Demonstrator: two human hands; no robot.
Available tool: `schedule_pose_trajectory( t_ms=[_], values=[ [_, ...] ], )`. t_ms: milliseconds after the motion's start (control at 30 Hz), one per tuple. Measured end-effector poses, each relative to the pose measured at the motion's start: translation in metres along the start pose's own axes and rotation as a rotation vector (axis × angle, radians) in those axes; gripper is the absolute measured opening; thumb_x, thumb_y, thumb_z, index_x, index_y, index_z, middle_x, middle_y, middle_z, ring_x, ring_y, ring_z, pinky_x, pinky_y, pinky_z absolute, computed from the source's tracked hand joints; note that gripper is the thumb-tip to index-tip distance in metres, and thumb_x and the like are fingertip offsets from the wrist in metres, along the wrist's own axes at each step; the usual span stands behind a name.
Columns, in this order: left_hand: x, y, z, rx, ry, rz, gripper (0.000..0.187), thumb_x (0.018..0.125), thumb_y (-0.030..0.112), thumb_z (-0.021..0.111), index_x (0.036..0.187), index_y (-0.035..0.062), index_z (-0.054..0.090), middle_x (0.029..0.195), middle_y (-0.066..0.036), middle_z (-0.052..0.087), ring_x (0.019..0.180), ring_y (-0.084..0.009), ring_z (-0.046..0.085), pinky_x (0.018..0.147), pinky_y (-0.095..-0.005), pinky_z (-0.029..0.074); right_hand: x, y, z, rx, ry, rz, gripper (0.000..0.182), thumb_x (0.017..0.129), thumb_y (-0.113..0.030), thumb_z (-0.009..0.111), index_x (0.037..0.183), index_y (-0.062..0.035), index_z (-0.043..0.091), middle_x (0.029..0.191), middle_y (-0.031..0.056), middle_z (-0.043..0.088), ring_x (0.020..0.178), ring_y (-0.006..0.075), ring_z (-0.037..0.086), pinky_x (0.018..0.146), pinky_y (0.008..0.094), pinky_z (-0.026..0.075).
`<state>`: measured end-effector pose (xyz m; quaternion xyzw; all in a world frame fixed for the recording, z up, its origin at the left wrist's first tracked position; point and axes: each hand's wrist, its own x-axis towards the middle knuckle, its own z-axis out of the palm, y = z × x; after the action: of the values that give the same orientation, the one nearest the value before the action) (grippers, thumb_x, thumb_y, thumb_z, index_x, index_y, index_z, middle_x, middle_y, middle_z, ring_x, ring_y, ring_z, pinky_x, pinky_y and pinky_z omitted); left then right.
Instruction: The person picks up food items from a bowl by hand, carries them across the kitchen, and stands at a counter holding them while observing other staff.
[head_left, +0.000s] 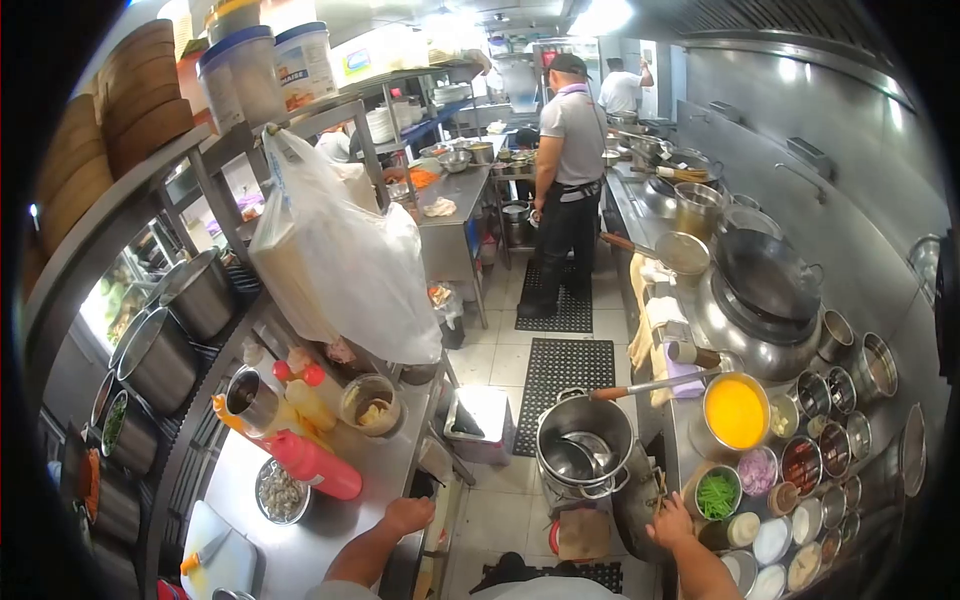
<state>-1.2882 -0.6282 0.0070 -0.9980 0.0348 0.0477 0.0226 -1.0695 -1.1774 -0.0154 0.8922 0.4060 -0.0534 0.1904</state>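
— What's under your hands?
— My left hand [408, 515] is a closed fist on the steel counter's edge [395, 470], holding nothing. My right hand [671, 522], fingers spread, rests empty beside the tub of green beans [716, 493].
— How would it handle?
— Light, slick plastic, I'd say; I'd grip the rim.

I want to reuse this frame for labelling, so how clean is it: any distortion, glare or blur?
Head view: strong fisheye bend with black corners; ceiling lights blow out to white glare; the left hand and right hand are fairly sharp, as is the yellow bowl; the far person is small and soft.
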Motion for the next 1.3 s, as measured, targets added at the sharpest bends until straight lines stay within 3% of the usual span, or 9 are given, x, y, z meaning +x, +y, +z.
schedule_pose_trajectory(
  t_ms=[300, 567, 633, 767, 833, 967, 1133, 1200, 1300],
  values=[
    [0.002, 0.003, -0.004, 0.027, 0.002, 0.019, 0.017, 0.076, 0.028, 0.057, 0.070, 0.0117, 0.056, 0.068, -0.006, 0.058, 0.059, -0.0239, 0.063, 0.048, -0.0398, 0.050, -0.001, 0.004, -0.005, 0.229, 0.169, -0.059, 0.042, 0.079, -0.048, 0.050, 0.081, -0.0096, 0.069, 0.085, 0.0070, 0.066, 0.100, 0.0236, 0.052, 0.100, 0.0390, 0.026],
    [0.001, 0.002, 0.001, 0.082, 0.056, 0.113, 0.019, 0.077, 0.028, 0.055, 0.065, 0.0130, 0.055, 0.063, -0.004, 0.056, 0.054, -0.0215, 0.062, 0.042, -0.0385, 0.047, -0.001, 0.006, -0.014, 0.235, 0.170, -0.046, 0.040, 0.077, -0.045, 0.052, 0.076, -0.0092, 0.069, 0.081, 0.0074, 0.066, 0.091, 0.0229, 0.055, 0.095, 0.0360, 0.029],
    [0.002, 0.002, 0.000, 0.098, -0.098, 0.098, 0.018, 0.079, 0.028, 0.052, 0.070, 0.0135, 0.057, 0.068, -0.005, 0.058, 0.059, -0.0223, 0.063, 0.044, -0.0389, 0.049, 0.000, 0.006, -0.013, 0.245, 0.146, -0.038, 0.039, 0.077, -0.045, 0.052, 0.076, -0.0091, 0.069, 0.081, 0.0074, 0.066, 0.091, 0.0228, 0.055, 0.095, 0.0358, 0.029],
    [0.001, -0.002, 0.006, 0.069, -0.206, 0.079, 0.017, 0.081, 0.028, 0.050, 0.076, 0.0143, 0.058, 0.075, -0.006, 0.060, 0.064, -0.0231, 0.065, 0.047, -0.0393, 0.051, -0.002, 0.006, -0.016, 0.272, 0.105, -0.031, 0.039, 0.077, -0.044, 0.051, 0.076, -0.0092, 0.069, 0.082, 0.0077, 0.066, 0.091, 0.0227, 0.056, 0.095, 0.0357, 0.030],
    [0.000, -0.004, 0.010, 0.097, -0.029, 0.147, 0.021, 0.078, 0.028, 0.056, 0.063, 0.0147, 0.052, 0.061, -0.002, 0.052, 0.050, -0.0193, 0.060, 0.039, -0.0359, 0.047, -0.001, 0.006, -0.015, 0.268, 0.090, -0.031, 0.039, 0.077, -0.044, 0.051, 0.076, -0.0094, 0.069, 0.082, 0.0077, 0.066, 0.090, 0.0227, 0.057, 0.094, 0.0358, 0.030],
    [-0.002, -0.005, 0.011, 0.075, -0.159, 0.114, 0.016, 0.081, 0.027, 0.050, 0.075, 0.0139, 0.057, 0.076, -0.006, 0.060, 0.064, -0.0235, 0.064, 0.048, -0.0389, 0.051, -0.002, 0.006, -0.013, 0.267, 0.132, -0.045, 0.038, 0.076, -0.043, 0.052, 0.075, -0.0097, 0.069, 0.079, 0.0085, 0.066, 0.087, 0.0235, 0.058, 0.094, 0.0359, 0.031],
    [-0.002, -0.004, 0.006, 0.155, 0.107, 0.209, 0.014, 0.073, 0.026, 0.055, 0.065, 0.0149, 0.053, 0.062, -0.002, 0.052, 0.049, -0.0179, 0.059, 0.038, -0.0340, 0.046, 0.000, 0.005, -0.010, 0.226, 0.106, -0.055, 0.037, 0.076, -0.045, 0.051, 0.071, -0.0128, 0.068, 0.076, 0.0047, 0.066, 0.085, 0.0222, 0.058, 0.091, 0.0379, 0.033],
    [-0.002, -0.003, 0.004, 0.164, 0.138, 0.204, 0.013, 0.072, 0.026, 0.056, 0.065, 0.0155, 0.053, 0.060, -0.001, 0.051, 0.048, -0.0172, 0.059, 0.038, -0.0334, 0.046, 0.000, 0.006, -0.015, 0.267, 0.103, -0.057, 0.038, 0.075, -0.043, 0.052, 0.073, -0.0102, 0.069, 0.077, 0.0092, 0.066, 0.084, 0.0235, 0.059, 0.091, 0.0362, 0.033],
    [-0.002, -0.004, 0.008, 0.146, 0.167, 0.180, 0.016, 0.073, 0.026, 0.057, 0.063, 0.0153, 0.052, 0.059, -0.001, 0.050, 0.048, -0.0178, 0.058, 0.038, -0.0337, 0.045, -0.001, 0.005, -0.013, 0.253, 0.117, -0.064, 0.037, 0.075, -0.043, 0.052, 0.073, -0.0107, 0.069, 0.077, 0.0087, 0.066, 0.084, 0.0231, 0.059, 0.091, 0.0360, 0.033]
  ],
)
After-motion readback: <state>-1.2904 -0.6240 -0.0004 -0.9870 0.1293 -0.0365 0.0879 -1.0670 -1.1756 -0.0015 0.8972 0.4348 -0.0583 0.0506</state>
